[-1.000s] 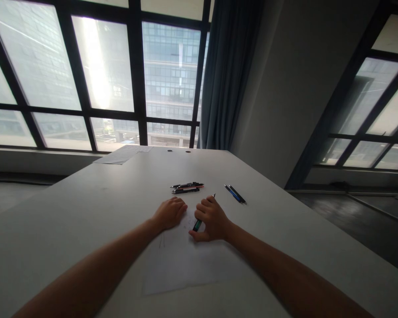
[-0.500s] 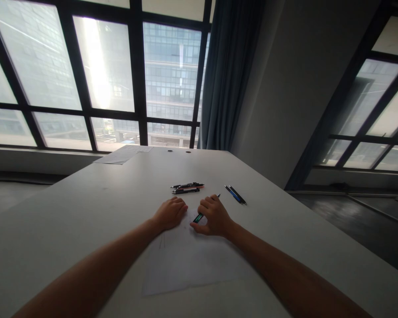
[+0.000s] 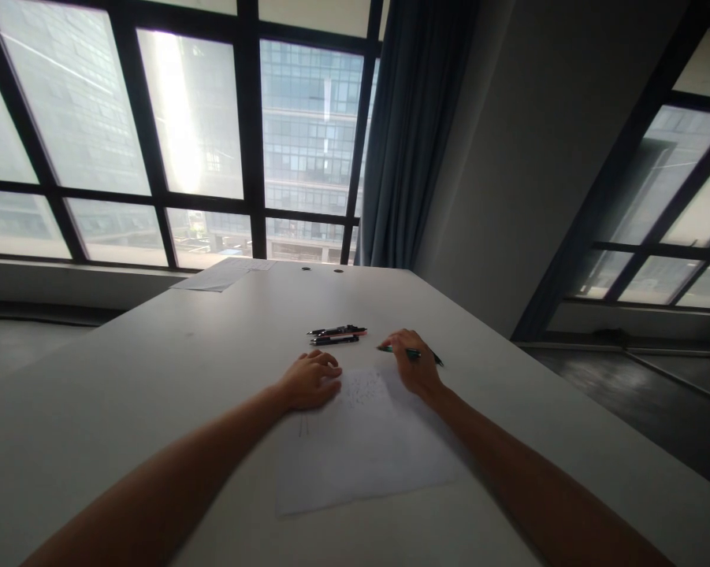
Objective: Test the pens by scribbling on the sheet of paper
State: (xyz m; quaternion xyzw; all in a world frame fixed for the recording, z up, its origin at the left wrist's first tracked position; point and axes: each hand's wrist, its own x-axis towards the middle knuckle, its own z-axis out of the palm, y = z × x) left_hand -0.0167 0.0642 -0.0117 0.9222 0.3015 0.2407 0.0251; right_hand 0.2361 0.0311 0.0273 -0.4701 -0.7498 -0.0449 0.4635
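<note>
My left hand [image 3: 312, 381] lies on the upper left edge of a white sheet of paper [image 3: 366, 461], fingers loosely spread and holding nothing. Small written marks show on the sheet. Off its upper right corner, my right hand [image 3: 418, 366] has its fingers closed on a green pen [image 3: 393, 350], which lies nearly level with one end pointing left. A dark pen [image 3: 439, 361] peeks out just behind that hand, mostly hidden by it. Between and beyond both hands, several black pens [image 3: 336, 339] lie close together on the table, one with a reddish barrel.
The white table [image 3: 124, 394] stretches toward the windows. More sheets of paper [image 3: 218, 277] lie at its far left edge. Two dark round spots [image 3: 338, 271] sit near the far end. A blue curtain [image 3: 390, 157] hangs beyond the table.
My right hand has moved off the paper, up and right, with the green pen turned nearly level. The paper has shifted slightly right. My left hand's fingers are a little more spread.
</note>
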